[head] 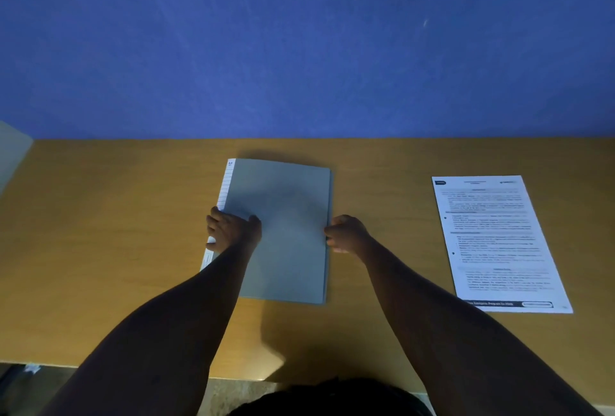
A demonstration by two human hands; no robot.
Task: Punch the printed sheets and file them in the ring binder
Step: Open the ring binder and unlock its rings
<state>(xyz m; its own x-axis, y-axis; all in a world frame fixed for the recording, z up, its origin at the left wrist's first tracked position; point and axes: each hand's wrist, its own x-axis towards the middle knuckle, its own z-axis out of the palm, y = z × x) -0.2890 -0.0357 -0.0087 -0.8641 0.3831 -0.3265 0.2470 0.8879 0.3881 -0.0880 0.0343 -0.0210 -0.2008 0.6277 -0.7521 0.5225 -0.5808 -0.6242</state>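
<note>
Two hands frame a flat grey card ring binder (279, 229) lying closed on the tan wooden counter (100, 249), in front of a blue wall (299, 33). The left hand (233, 229) rests on the binder's left edge, fingers curled over the cover beside a white ruled index strip (223, 189) along the spine side. The right hand (346, 236) is at the opposite edge with fingertips curled against the open side of the cover, apparently pinching it (the dim light makes the exact grip hard to read). Well apart to the right lies a white printed sheet (496, 242), flat on the counter and untouched; no punch shows anywhere in view.

My judgement is that the step in hand is opening the binder, so the task is near its start. The next move calls for lifting the cover from the right edge while the left hand steadies the spine, then fetching the sheet.
</note>
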